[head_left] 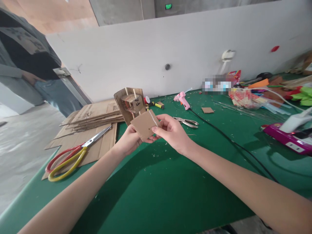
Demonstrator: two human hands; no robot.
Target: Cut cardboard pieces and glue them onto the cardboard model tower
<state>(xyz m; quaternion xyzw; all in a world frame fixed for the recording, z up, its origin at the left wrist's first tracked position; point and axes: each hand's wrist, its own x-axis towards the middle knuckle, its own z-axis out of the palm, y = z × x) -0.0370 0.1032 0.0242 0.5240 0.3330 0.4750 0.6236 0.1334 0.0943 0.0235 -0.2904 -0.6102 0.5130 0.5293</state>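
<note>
A small square cardboard piece (143,125) is held up above the green table, between both hands. It has a small dark hole and a pale strip near its right edge. My left hand (129,140) grips its lower left side, with fingers partly hidden behind it. On the right side my right hand (170,131) pinches it, thumb on the front face near the hole. Just behind the piece stands a cardboard box structure (130,102) with wooden sticks and black lettering.
Scissors (85,144) lie on cardboard sheets (104,143) at left. A pink glue gun (182,100), metal pliers (187,122), a cardboard scrap (207,110) and a purple power strip (287,138) lie on the green table (156,191). A person (31,58) stands at far left.
</note>
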